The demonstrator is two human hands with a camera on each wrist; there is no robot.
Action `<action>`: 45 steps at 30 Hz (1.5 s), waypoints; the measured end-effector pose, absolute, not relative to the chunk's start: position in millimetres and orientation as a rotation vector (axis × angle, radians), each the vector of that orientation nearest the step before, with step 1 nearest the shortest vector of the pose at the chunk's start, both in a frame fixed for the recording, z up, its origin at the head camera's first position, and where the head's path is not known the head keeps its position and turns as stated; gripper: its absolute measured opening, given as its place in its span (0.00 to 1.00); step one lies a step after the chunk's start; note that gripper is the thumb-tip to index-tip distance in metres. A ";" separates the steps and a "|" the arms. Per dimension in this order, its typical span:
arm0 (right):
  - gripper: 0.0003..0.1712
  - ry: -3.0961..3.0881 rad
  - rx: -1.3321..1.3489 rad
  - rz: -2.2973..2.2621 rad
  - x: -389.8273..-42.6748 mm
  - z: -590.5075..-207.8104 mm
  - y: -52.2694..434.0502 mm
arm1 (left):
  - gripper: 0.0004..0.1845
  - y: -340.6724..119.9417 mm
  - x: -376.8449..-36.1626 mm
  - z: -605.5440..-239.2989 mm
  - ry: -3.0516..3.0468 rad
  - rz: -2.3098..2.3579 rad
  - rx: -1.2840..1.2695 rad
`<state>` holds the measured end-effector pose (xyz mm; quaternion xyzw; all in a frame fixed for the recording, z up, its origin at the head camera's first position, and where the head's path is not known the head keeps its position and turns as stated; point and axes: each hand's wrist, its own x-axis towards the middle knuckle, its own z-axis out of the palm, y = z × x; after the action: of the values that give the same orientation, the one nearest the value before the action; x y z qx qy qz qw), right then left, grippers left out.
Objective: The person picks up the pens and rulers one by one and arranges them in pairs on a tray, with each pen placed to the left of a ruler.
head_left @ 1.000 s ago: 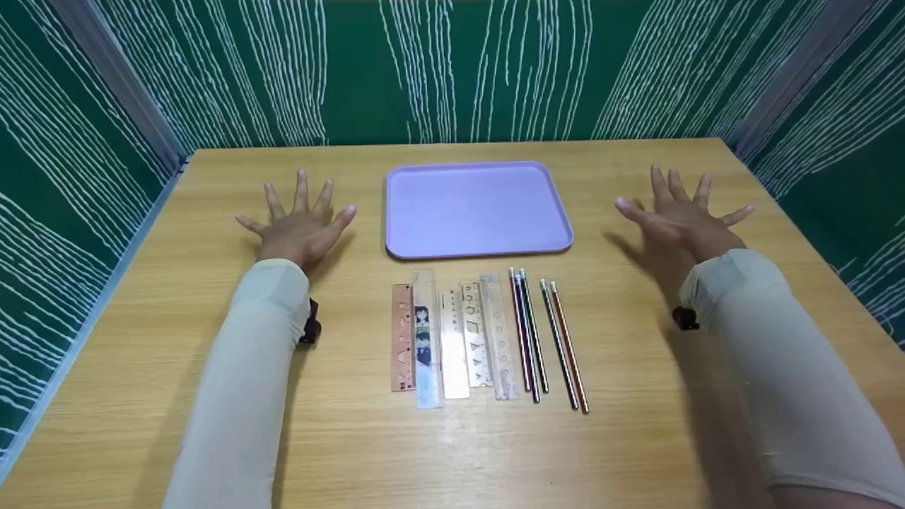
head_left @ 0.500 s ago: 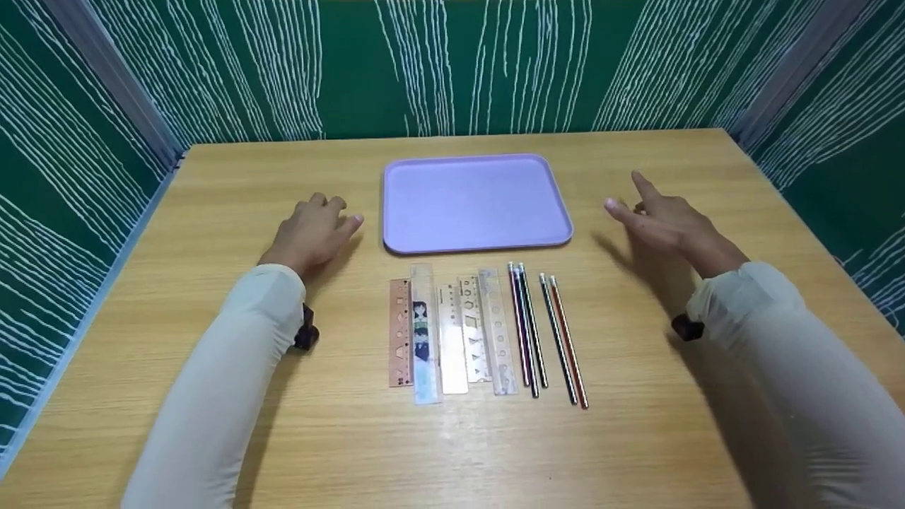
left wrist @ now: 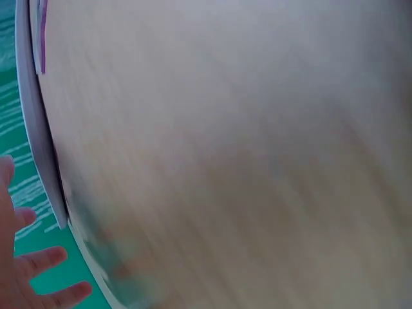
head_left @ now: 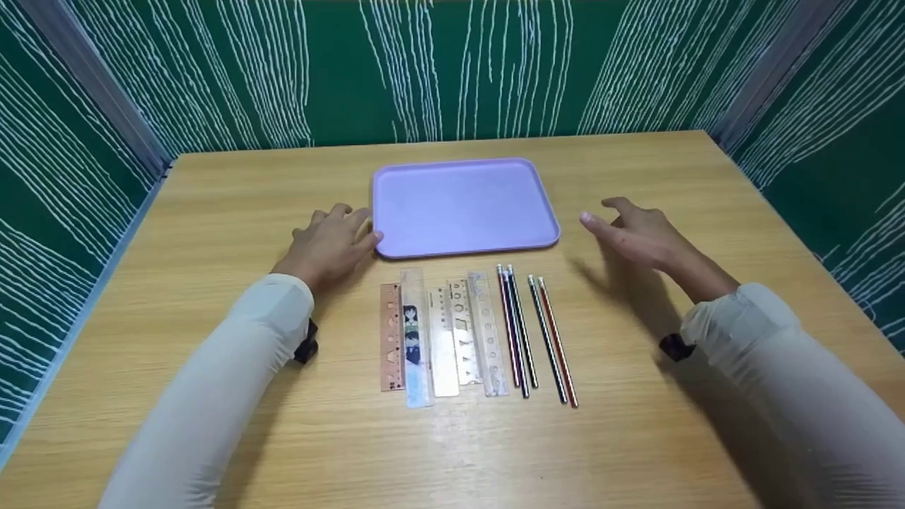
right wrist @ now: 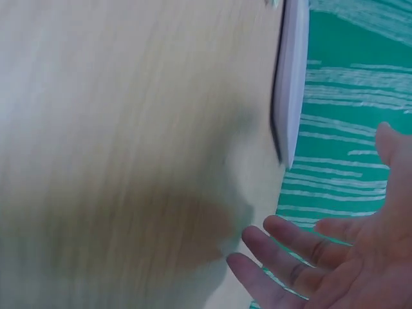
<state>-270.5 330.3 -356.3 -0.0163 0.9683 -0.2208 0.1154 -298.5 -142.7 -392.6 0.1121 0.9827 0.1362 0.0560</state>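
A lilac tray [head_left: 463,208] lies flat at the back middle of the table. My left hand [head_left: 327,247] is at its left side, fingers slightly bent and spread, thumb tip at the front-left corner; whether it touches cannot be told. In the left wrist view, that hand [left wrist: 29,277] shows spread fingers holding nothing. To the right of the tray, apart from it, hovers my right hand [head_left: 640,237], thumb out and fingers loosely bent. The right wrist view shows its fingers [right wrist: 309,251] relaxed and bare, with the tray's edge [right wrist: 293,96] beyond.
In front of the tray lie several rulers side by side, including a pinkish ruler [head_left: 391,339], a ruler with a cartoon print [head_left: 413,339] and a clear ruler [head_left: 488,332]. Several striped pencils [head_left: 555,339] lie right of them. Green walls [head_left: 339,71] border the wooden table [head_left: 452,459].
Both hands have moved inward toward the tray from spread-finger poses at either side. Their fingers have relaxed and bent. Tray, rulers and pencils keep their places on the table; the head view has shifted slightly.
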 end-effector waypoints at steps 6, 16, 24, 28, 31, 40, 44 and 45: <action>0.58 2.833 -0.112 -0.641 -254.7 -359.3 318.6 | 0.37 -131.7 -295.9 -397.2 2.966 0.368 0.364; 0.56 2.767 -0.124 -0.699 -227.2 -362.6 297.1 | 0.35 -113.3 -297.6 -395.4 2.910 0.322 0.319; 0.51 2.727 -0.160 -0.770 -211.1 -364.6 283.2 | 0.35 -107.7 -302.5 -386.9 2.868 0.276 0.276; 0.49 2.737 -0.201 -0.756 -207.8 -365.5 280.6 | 0.35 -106.4 -305.8 -383.1 2.818 0.313 0.215; 0.49 2.721 -0.199 -0.770 -205.1 -365.8 279.0 | 0.37 -106.2 -308.9 -382.7 2.779 0.325 0.169; 0.49 2.695 -0.188 -0.831 -196.0 -364.6 271.7 | 0.40 -111.8 -309.5 -379.9 2.645 0.388 0.091; 0.46 2.692 -0.162 -0.855 -193.0 -366.3 269.7 | 0.40 -111.5 -308.3 -379.0 2.607 0.412 0.073; 0.45 2.682 -0.150 -0.869 -192.3 -366.9 269.3 | 0.40 -111.4 -307.8 -378.8 2.599 0.419 0.066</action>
<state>-192.3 269.3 -366.9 -0.0525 0.9380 -0.3037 0.1584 -307.8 -111.4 -378.8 0.0242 0.9553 0.1541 0.2512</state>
